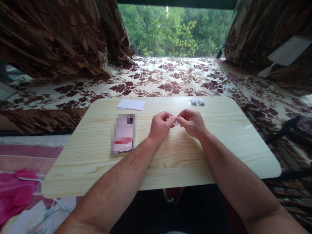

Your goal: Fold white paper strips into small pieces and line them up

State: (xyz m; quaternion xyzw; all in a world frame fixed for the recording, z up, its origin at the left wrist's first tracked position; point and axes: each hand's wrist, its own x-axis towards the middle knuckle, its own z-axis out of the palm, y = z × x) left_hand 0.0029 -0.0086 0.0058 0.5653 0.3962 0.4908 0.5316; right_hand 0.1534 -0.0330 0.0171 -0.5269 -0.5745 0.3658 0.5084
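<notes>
Over the middle of the wooden table, my left hand (161,124) and my right hand (191,122) meet with their fingertips almost touching. Between them is a small piece of folded white paper (176,123), pinched by the thumb and fingers of each hand. Most of the paper is hidden behind the fingers, so its full shape cannot be made out. Just beyond my right hand, two small folded paper pieces (197,101) with pointed tops sit side by side. Left of my left hand lies a phone (123,133), largely blurred out. A stack of white paper sheets (131,104) rests behind the phone.
The pale wooden table (97,169) has rounded corners. Behind it, a ledge with floral cloth (175,76) runs below the window (170,31), between patterned curtains (60,35). A white lamp (289,50) stands at right. Pink cloth (17,191) lies lower left.
</notes>
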